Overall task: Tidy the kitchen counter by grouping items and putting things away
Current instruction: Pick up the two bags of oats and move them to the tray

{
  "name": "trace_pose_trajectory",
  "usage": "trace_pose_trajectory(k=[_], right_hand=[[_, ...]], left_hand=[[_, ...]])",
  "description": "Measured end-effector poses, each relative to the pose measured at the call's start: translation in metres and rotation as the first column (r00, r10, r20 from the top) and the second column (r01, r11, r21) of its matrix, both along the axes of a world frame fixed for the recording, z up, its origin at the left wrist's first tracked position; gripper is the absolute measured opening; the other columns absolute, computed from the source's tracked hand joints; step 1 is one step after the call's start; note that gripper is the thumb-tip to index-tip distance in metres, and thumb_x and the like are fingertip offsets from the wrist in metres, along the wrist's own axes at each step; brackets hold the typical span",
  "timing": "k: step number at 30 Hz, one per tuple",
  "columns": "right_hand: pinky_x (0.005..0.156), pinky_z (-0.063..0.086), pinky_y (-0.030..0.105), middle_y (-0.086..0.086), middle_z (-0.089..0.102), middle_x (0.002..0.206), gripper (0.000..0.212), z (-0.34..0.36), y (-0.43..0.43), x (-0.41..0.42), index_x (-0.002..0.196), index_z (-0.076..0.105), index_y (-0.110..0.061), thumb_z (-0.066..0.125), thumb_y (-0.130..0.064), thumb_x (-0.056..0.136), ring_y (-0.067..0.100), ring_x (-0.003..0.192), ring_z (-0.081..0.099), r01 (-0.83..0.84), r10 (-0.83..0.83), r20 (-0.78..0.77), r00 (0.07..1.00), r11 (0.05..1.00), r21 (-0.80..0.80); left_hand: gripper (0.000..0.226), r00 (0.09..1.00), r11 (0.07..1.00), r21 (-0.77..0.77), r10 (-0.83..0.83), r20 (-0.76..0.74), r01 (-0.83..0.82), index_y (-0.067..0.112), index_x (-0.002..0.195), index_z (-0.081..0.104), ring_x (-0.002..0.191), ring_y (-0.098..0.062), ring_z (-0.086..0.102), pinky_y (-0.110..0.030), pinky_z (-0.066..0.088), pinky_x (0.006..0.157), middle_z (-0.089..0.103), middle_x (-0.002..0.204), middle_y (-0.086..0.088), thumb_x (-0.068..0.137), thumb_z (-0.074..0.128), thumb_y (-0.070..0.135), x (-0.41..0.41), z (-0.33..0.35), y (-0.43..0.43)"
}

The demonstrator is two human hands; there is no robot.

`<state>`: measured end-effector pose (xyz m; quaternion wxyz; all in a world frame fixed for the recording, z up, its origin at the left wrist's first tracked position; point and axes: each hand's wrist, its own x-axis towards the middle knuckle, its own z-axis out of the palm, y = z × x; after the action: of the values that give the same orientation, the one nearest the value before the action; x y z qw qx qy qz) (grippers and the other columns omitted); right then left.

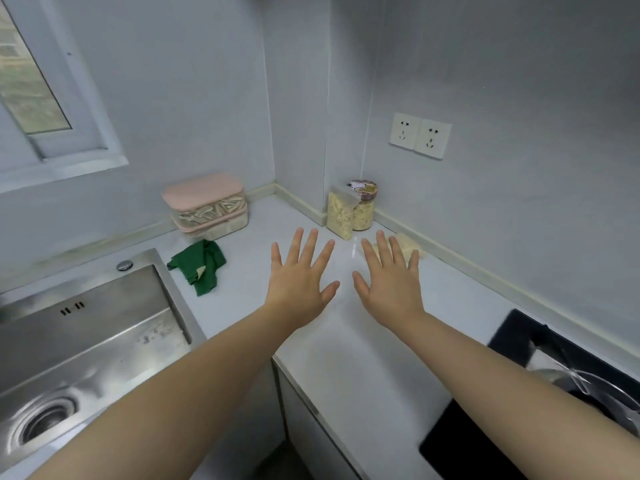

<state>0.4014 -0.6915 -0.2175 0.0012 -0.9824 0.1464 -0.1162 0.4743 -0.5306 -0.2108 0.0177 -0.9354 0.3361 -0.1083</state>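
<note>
Your left hand (299, 284) and right hand (389, 284) stretch forward over the counter (363, 358), palms down, fingers spread, apart, holding nothing. The cloth (201, 266) lies left of your left hand; the jars (351, 211) stand beyond your fingertips.

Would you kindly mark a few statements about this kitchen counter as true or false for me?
1. Both the left hand and right hand are open, holding nothing. True.
2. The green cloth lies in the sink. False: it lies on the counter beside the sink.
3. The pink-lidded boxes are stacked. True.
4. The grain containers lie on their sides. False: they stand upright in the corner.
</note>
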Motion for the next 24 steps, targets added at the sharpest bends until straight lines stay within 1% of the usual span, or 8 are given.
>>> trace_pose_trajectory(k=[3, 5, 7, 11, 13, 17, 21, 24], right_hand=[[0.116, -0.004, 0.051, 0.003, -0.003, 0.16, 0.063, 0.003, 0.018, 0.042, 0.152, 0.005, -0.024, 0.016, -0.052, 0.097, 0.023, 0.147, -0.006, 0.04, -0.04, 0.011, 0.999, 0.999, 0.005], [0.116, -0.003, 0.051, 0.003, -0.003, 0.16, 0.067, 0.006, 0.025, 0.064, 0.152, 0.004, -0.024, 0.007, -0.056, 0.093, 0.023, 0.147, -0.006, 0.075, -0.075, 0.002, 0.997, 0.997, 0.006], [0.117, -0.003, 0.05, 0.003, -0.002, 0.16, 0.079, 0.006, 0.031, 0.083, 0.152, 0.004, -0.025, -0.007, -0.059, 0.082, 0.023, 0.147, -0.005, 0.107, -0.107, 0.004, 0.994, 0.994, 0.004], [0.117, -0.001, 0.049, 0.004, 0.0, 0.16, 0.085, 0.002, 0.03, 0.106, 0.152, 0.006, -0.024, -0.011, -0.059, 0.077, 0.024, 0.147, -0.003, 0.169, -0.169, -0.015, 0.986, 0.984, 0.057], [0.118, 0.004, 0.048, 0.004, 0.001, 0.16, 0.081, -0.004, 0.025, 0.113, 0.152, 0.006, -0.024, -0.005, -0.06, 0.081, 0.024, 0.147, -0.001, 0.196, -0.193, -0.042, 0.98, 0.975, 0.105], [0.118, 0.014, 0.044, 0.006, 0.005, 0.16, 0.063, -0.017, -0.002, 0.134, 0.152, 0.01, -0.02, 0.025, -0.049, 0.098, 0.025, 0.146, 0.009, 0.276, -0.264, -0.081, 0.961, 0.919, 0.282], [0.114, 0.023, 0.04, 0.007, 0.014, 0.159, 0.061, -0.029, -0.034, 0.148, 0.151, 0.015, -0.016, 0.033, -0.043, 0.099, 0.024, 0.145, 0.016, 0.342, -0.352, -0.086, 0.932, 0.775, 0.531], [0.114, 0.024, 0.04, 0.006, 0.016, 0.158, 0.063, -0.04, -0.061, 0.156, 0.151, 0.015, -0.014, 0.035, -0.042, 0.098, 0.024, 0.144, 0.018, 0.386, -0.378, -0.14, 0.915, 0.719, 0.578]], left_hand=[[0.071, 0.999, 0.999, 0.004, -0.049, 0.008, 0.049, 0.029, 0.15, -0.013, 0.144, -0.027, -0.021, -0.057, -0.006, 0.113, -0.017, 0.159, -0.003, 0.093, 0.015, 0.062, 0.051, 0.002, 0.014], [0.071, 0.997, 0.997, 0.008, -0.077, 0.001, 0.077, 0.028, 0.15, -0.012, 0.145, -0.027, -0.02, -0.057, -0.006, 0.113, -0.016, 0.159, -0.003, 0.094, 0.016, 0.061, 0.077, 0.003, 0.019], [0.071, 0.994, 0.994, 0.018, -0.111, -0.016, 0.111, 0.027, 0.15, -0.012, 0.145, -0.027, -0.019, -0.057, -0.006, 0.113, -0.015, 0.159, -0.003, 0.094, 0.016, 0.061, 0.102, 0.002, 0.021], [0.072, 0.983, 0.983, 0.032, -0.182, -0.027, 0.182, 0.026, 0.151, -0.01, 0.146, -0.027, -0.015, -0.056, -0.003, 0.114, -0.014, 0.159, -0.004, 0.094, 0.017, 0.06, 0.135, -0.007, 0.01], [0.071, 0.977, 0.979, 0.019, -0.204, -0.057, 0.205, 0.025, 0.151, -0.01, 0.146, -0.027, -0.014, -0.055, -0.001, 0.115, -0.013, 0.159, -0.005, 0.095, 0.018, 0.06, 0.146, -0.013, 0.0], [0.07, 0.958, 0.967, -0.013, -0.254, -0.133, 0.255, 0.022, 0.152, -0.007, 0.147, -0.027, -0.01, -0.051, 0.005, 0.116, -0.009, 0.16, -0.005, 0.096, 0.02, 0.057, 0.172, -0.027, -0.033], [0.069, 0.923, 0.962, -0.063, -0.274, -0.269, 0.266, 0.021, 0.152, -0.003, 0.147, -0.026, -0.002, -0.048, 0.01, 0.117, -0.004, 0.16, -0.006, 0.098, 0.025, 0.053, 0.186, -0.043, -0.067], [0.068, 0.895, 0.958, -0.06, -0.283, -0.345, 0.28, 0.02, 0.152, -0.004, 0.147, -0.025, 0.001, -0.045, 0.011, 0.117, -0.003, 0.16, -0.006, 0.099, 0.026, 0.05, 0.202, -0.054, -0.093]])
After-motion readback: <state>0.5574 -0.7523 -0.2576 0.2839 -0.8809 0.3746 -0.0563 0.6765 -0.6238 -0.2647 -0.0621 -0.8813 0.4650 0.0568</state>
